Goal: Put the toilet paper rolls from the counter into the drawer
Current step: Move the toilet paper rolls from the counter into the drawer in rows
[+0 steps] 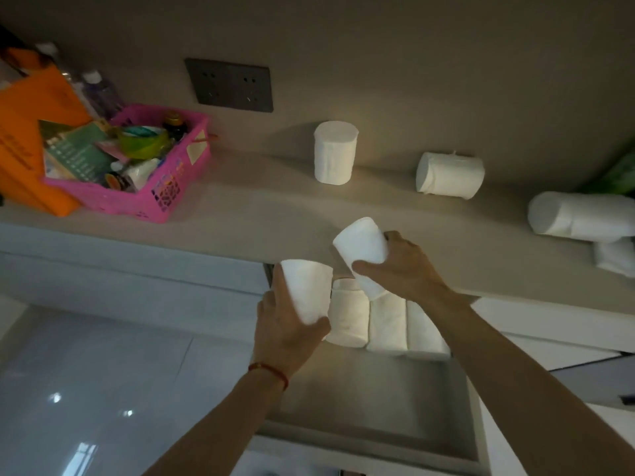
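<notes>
We're hovering over the open pale drawer [378,400], three white paper rolls [385,321] lying at its back. Our left hand [285,334] is grasping an upright white roll [307,290] over the empty left slot; our right hand [405,269] is clutching a tilted roll [362,247] above. More are waiting on the beige surface [261,207].

- pink basket [161,197] crammed with packets and bottles, far left;
- orange bag [24,146] touching it;
- dark wall socket [229,84] above
</notes>
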`<action>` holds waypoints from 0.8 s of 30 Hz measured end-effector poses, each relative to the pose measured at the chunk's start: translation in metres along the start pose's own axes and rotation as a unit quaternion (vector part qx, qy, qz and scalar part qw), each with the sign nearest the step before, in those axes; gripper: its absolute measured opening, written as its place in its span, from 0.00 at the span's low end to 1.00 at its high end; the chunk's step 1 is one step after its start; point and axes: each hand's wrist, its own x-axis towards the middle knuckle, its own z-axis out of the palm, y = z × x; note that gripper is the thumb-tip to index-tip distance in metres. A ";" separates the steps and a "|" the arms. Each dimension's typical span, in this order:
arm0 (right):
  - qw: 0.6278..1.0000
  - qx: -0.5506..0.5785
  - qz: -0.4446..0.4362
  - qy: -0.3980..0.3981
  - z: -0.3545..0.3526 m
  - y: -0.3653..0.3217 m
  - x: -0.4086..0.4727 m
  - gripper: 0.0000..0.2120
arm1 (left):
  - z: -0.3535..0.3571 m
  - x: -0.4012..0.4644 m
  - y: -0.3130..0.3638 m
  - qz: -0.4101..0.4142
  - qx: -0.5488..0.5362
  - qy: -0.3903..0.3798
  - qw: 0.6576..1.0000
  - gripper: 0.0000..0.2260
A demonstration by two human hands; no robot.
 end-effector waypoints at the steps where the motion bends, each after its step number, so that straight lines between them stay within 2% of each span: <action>1: 0.999 0.037 0.012 -0.002 0.004 0.005 -0.010 0.40 | 0.001 -0.002 -0.003 -0.013 0.025 -0.004 1.000 0.48; 4: 0.989 0.146 0.028 -0.005 0.014 0.020 -0.037 0.39 | 0.009 -0.002 -0.005 -0.055 0.136 -0.033 0.989 0.49; 6: 0.979 0.199 0.044 -0.009 0.019 0.030 -0.052 0.38 | 0.020 0.003 0.001 -0.054 0.200 -0.028 0.978 0.48; 10: 0.968 0.233 0.093 -0.028 0.018 0.049 -0.080 0.31 | 0.047 0.011 0.007 -0.062 0.272 -0.038 0.959 0.51; 13: 0.959 0.265 0.092 -0.031 0.014 0.060 -0.104 0.27 | 0.063 0.007 -0.005 -0.049 0.329 -0.017 0.943 0.49; 17: 0.956 0.266 0.103 -0.063 0.019 0.064 -0.120 0.23 | 0.075 0.010 -0.023 -0.059 0.309 -0.023 0.949 0.43; 21: 0.945 0.228 0.152 -0.178 0.037 0.063 -0.122 0.29 | 0.073 0.024 -0.023 -0.052 0.284 -0.054 0.956 0.34; 24: 0.932 0.219 0.163 -0.240 0.059 0.054 -0.123 0.26 | 0.059 0.034 -0.017 -0.028 0.237 -0.095 0.966 0.30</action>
